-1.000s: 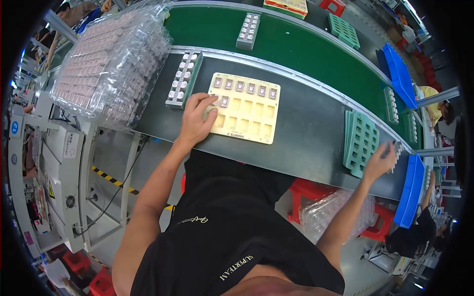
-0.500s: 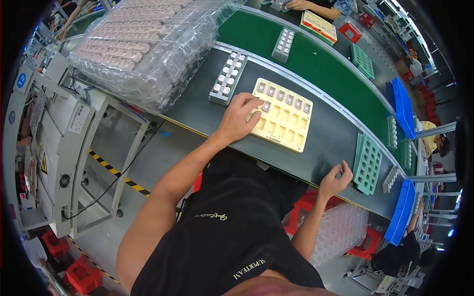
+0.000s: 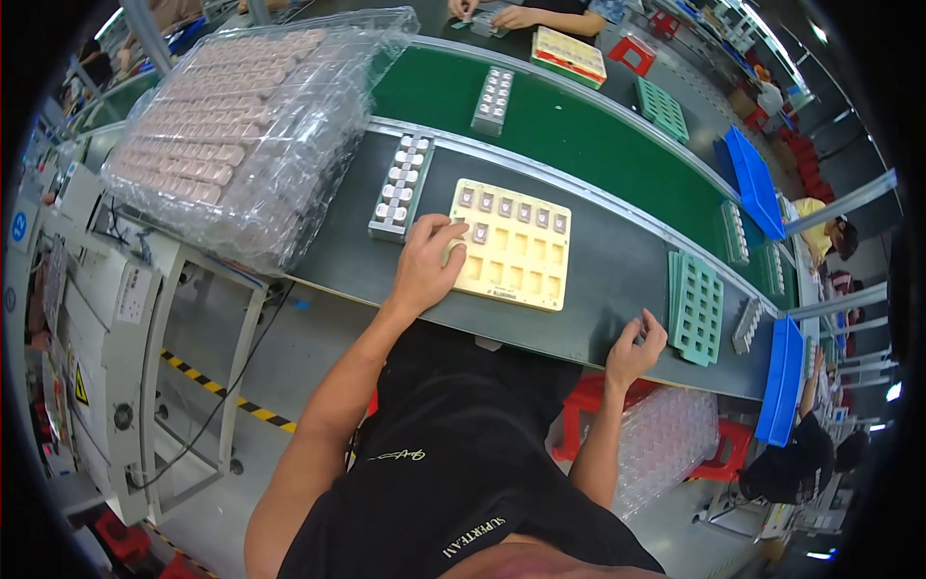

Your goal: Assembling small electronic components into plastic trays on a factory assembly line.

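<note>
A cream-yellow tray (image 3: 529,293) with rows of square pockets lies on the dark bench in front of me. Small brown pieces (image 3: 524,211) fill its far row, and another sits in the second row. My left hand (image 3: 425,262) is bent over the tray's left edge, thumb and fingertips close together at the second row's left end. Whatever lies between those fingertips is mostly hidden. My right hand (image 3: 636,352) hovers by the bench's front edge, fingers loosely curled and apart, with nothing visible in them. It is nearest the stacked green trays (image 3: 696,307).
A grey block holding white parts (image 3: 401,183) stands left of the yellow tray. Beyond it is a large plastic-wrapped stack of trays (image 3: 231,145). A green conveyor belt (image 3: 579,135) runs behind the bench. At right is a blue bin (image 3: 781,381); a co-worker's hands (image 3: 516,17) work across the belt.
The whole view has shifted, so the bench things appear farther left. My left hand stays at the same part of the tray, and my right hand keeps its loose curl near the edge.
</note>
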The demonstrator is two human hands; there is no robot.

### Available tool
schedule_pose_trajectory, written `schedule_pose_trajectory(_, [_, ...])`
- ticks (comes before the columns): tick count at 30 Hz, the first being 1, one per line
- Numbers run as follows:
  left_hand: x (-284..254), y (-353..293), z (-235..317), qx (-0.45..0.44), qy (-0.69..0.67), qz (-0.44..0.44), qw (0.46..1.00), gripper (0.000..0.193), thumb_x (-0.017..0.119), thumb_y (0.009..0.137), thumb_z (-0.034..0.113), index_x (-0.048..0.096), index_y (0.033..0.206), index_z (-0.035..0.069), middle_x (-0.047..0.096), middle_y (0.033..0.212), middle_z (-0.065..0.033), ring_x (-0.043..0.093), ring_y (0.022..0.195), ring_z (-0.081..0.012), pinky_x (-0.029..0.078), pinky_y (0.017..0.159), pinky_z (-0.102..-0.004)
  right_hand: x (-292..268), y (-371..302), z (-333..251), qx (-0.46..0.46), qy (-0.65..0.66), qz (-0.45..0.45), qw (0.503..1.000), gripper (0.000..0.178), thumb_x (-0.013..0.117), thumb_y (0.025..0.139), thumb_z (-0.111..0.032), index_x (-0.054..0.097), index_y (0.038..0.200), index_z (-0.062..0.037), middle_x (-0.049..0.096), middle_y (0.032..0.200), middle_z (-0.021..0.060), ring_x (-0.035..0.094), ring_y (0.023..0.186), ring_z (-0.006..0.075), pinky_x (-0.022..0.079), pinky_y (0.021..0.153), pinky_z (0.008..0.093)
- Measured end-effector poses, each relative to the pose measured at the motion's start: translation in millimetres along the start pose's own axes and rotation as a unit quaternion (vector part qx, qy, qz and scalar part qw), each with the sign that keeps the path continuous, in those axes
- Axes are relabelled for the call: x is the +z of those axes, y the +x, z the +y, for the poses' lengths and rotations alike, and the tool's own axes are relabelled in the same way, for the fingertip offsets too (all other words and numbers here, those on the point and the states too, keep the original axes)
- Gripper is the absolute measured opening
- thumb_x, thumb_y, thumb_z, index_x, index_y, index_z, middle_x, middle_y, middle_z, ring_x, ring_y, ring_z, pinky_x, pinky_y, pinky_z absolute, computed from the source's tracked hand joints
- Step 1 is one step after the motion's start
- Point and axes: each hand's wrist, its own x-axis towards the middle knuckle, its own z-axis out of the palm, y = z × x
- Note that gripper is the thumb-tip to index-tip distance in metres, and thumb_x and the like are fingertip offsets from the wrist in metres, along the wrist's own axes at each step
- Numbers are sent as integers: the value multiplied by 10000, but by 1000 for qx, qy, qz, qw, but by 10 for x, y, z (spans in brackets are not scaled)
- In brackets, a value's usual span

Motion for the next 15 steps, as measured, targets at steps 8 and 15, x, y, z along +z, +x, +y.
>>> schedule_pose_trajectory(8, [26,41,47,-1,-4,2,1000,254,657,843,71,709,1087,22,608,1094,-141,603,1025,-319,490,907,-405,-27,13,7,22,-12,14,1000,239,618,917,-36,672,1149,-14,604,1120,154,592,963,280,513,811,377])
schedule_pose_trajectory(15, [-63,11,84,70,36,62,995,245,680,808,20,736,1045,40,633,1044,-108,596,922,-280,490,806,-382,-5,15,-75,39,-16,-3,999,234,622,923,-58,677,1148,-19,612,1109,147,594,959,272,508,816,373])
